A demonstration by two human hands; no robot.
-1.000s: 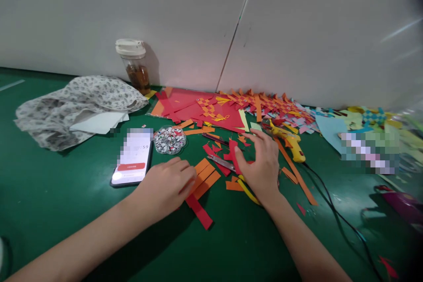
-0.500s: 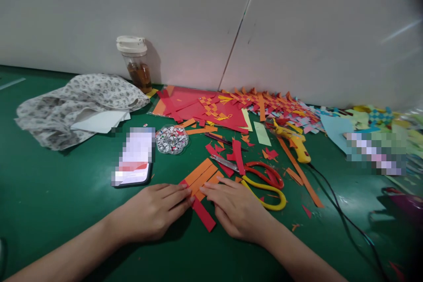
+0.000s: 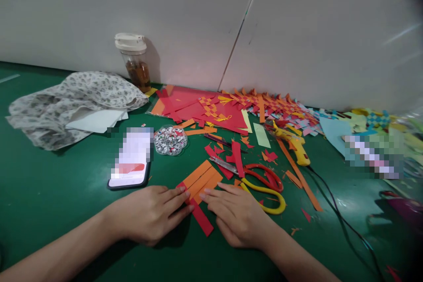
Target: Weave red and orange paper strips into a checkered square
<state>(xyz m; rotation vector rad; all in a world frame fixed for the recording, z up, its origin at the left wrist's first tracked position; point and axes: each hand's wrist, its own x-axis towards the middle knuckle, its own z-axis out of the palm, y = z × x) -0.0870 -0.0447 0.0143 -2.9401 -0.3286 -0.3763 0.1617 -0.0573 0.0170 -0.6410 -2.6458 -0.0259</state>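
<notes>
Several orange paper strips (image 3: 202, 175) lie side by side on the green table, with a red paper strip (image 3: 202, 218) crossing their near ends. My left hand (image 3: 150, 213) is closed at the fingertips, pinning the red strip and the left ends of the orange ones. My right hand (image 3: 236, 213) rests on the right side of the orange strips, its fingers stretched out and pressing lightly. Just beyond it lie scissors (image 3: 264, 177) with one red and one yellow handle, partly covered by a red paper piece (image 3: 237, 158).
Left are a phone (image 3: 132, 154), a clear beaded dish (image 3: 170, 140), patterned cloth (image 3: 79, 97) and a lidded cup (image 3: 137, 64). Behind are red sheets (image 3: 188, 101) and woven paper pieces (image 3: 271, 105). A yellow glue gun (image 3: 299, 150) trails its black cord on the right, among paper scraps.
The fingers of my right hand have edged the orange strips closer together, narrowing the gaps between them. My left hand keeps its hold. The whole view has shifted slightly.
</notes>
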